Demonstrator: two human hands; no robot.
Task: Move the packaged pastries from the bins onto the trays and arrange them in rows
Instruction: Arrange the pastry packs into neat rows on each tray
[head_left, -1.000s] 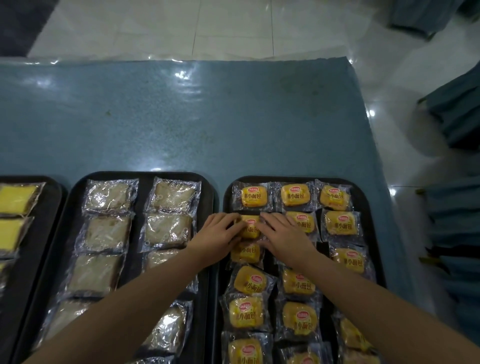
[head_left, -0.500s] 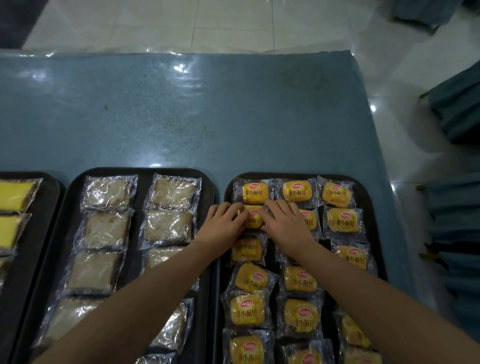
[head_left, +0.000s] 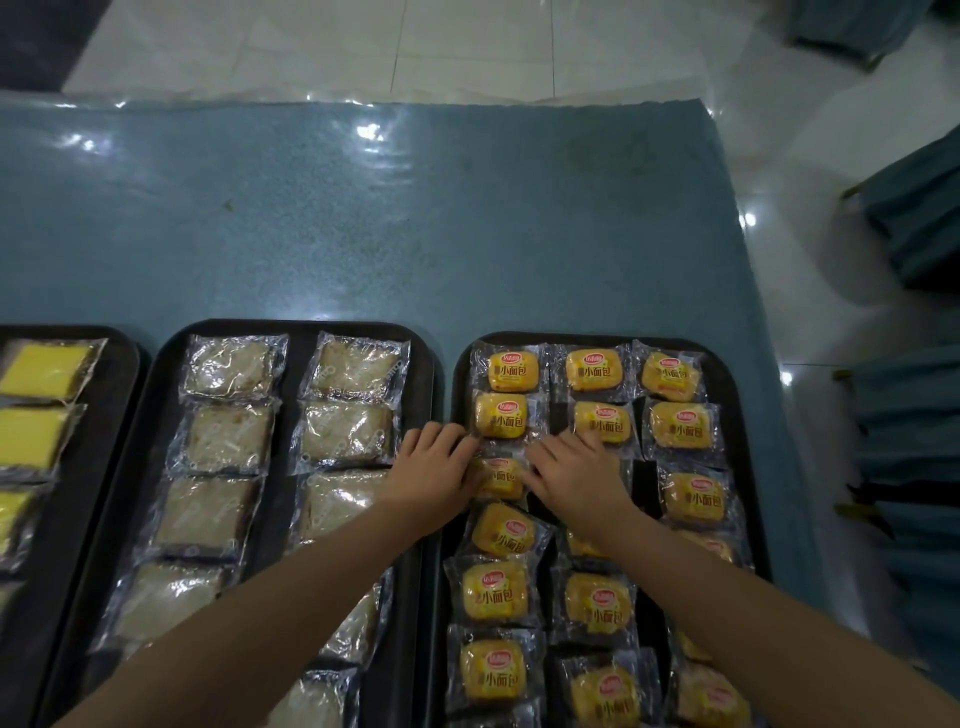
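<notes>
- A second ago my two hands were working on the second pack of the left column; now they have come down one place, to the third pack (head_left: 500, 477) of that column on the right tray (head_left: 737, 374).
- The second pack (head_left: 502, 414) now lies free and straight under the top one, so I judge that this place is finished and the straightening goes on row by row toward me.
- My left hand (head_left: 435, 474) rests with its fingers on the left edge of the third pack; my right hand (head_left: 574, 475) lies with almost straight fingers on its right edge. Both seem to press and push the wrapper, not to grip it.
- The right tray holds small yellow buns in clear wrappers with a red label, in three columns. The far rows are tidy; the packs nearer to me (head_left: 505, 530) are tilted and some overlap, so much arranging is left there.
- The middle tray (head_left: 166, 358) holds pale brown cakes in clear wrappers, in two columns, fairly even.
- The left tray (head_left: 127, 353) is only partly in view and shows one column of bright yellow cakes (head_left: 44, 364).
- All three trays stand side by side on the blue tabletop (head_left: 363, 218).
- I cannot see any bin in this view.
</notes>
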